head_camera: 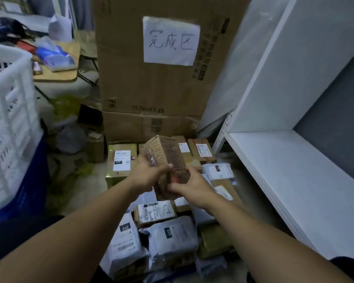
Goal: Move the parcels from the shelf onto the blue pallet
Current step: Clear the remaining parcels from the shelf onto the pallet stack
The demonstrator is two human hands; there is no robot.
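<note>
I hold a small brown cardboard parcel [166, 160] with both hands, tilted on end above a heap of parcels. My left hand [149, 175] grips its left side, thumb over the front. My right hand [189, 187] grips its lower right corner. Below lie several parcels: a gold box with a white label [122, 160], brown boxes [200, 150], a labelled box [154, 212] and grey mailer bags [172, 235]. A thin strip of the blue pallet [184, 269] shows under the heap. The white shelf [290, 166] stands at right; its visible board is bare.
A tall cardboard box [151, 82] with a handwritten paper sign stands behind the heap. A white slatted crate [8, 119] sits on a blue base at left. Clutter and a small wooden table [57, 72] fill the far left floor.
</note>
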